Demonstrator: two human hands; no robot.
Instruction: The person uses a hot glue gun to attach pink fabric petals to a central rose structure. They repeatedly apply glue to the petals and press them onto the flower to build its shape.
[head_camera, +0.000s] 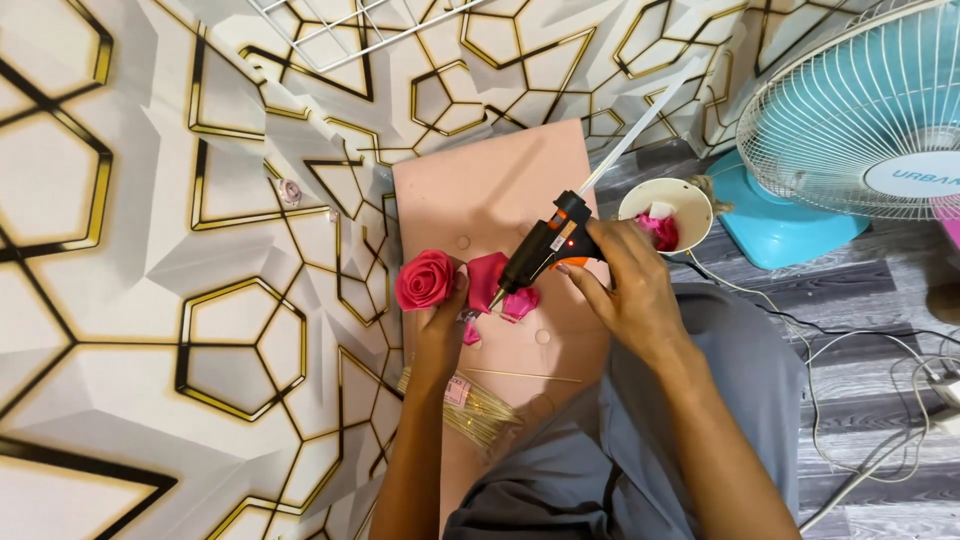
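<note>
Grey trousers (690, 400) fill the near edge, beside a bundle of thin wires (478, 412) lying on the pink board (490, 180). Past them, the left hand (440, 325) is closed on a pink rose (425, 279) at the board's left edge. Right hand (625, 285) is clenched around a black glue gun (545, 250), its tip touching pink petals (495, 285) just beside the rose. Farther off, near the board's right edge, a white cup (665, 212) holds more pink pieces; a blue fan (860, 120) stands beyond.
</note>
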